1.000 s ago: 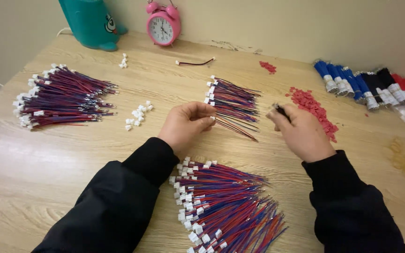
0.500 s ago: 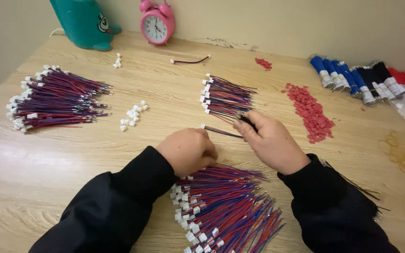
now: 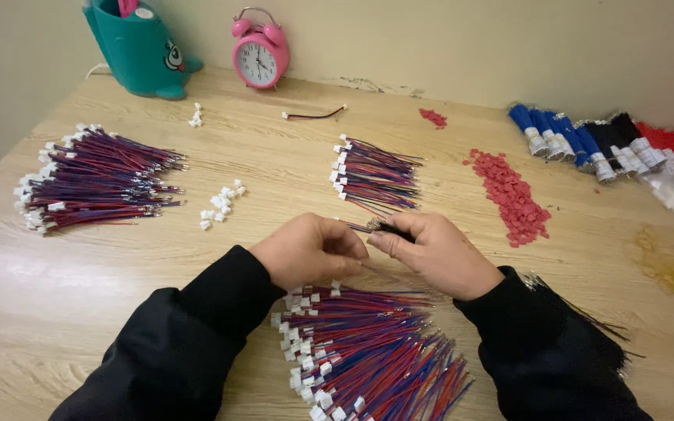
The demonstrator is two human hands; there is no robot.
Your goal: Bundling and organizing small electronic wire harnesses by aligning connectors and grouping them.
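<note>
We see a wide wooden table point(image 3: 118, 312) carrying everything. Nearest its front edge, between our sleeves, lies the biggest heap of red-and-blue wire leads point(image 3: 368, 351) with white connectors. A second large bundle point(image 3: 95, 181) lies toward the left edge, and a smaller bundle point(image 3: 376, 173) sits near the middle, just beyond our hands. Along the right side runs a strip of small red plastic pieces point(image 3: 512, 195), and at the far right corner stand blue, black and red wire rolls point(image 3: 610, 144). At the back edge stand a teal holder point(image 3: 138, 51) and a pink alarm clock point(image 3: 259, 51). A scatter of loose white connectors point(image 3: 220, 204) lies left of centre, with a single stray lead point(image 3: 313, 115) near the back.

Nothing blocks our view of the hands, though the fingers hide much of what they pinch. Our left hand point(image 3: 310, 251) is curled nearly closed, its fingertips meeting those of our right hand point(image 3: 434, 253), which is also closed in a pinch. Between them sits a thin wire lead point(image 3: 380, 227) with a dark end, held above the table just behind the front heap; which hand bears its grip we cannot tell for certain.
</note>
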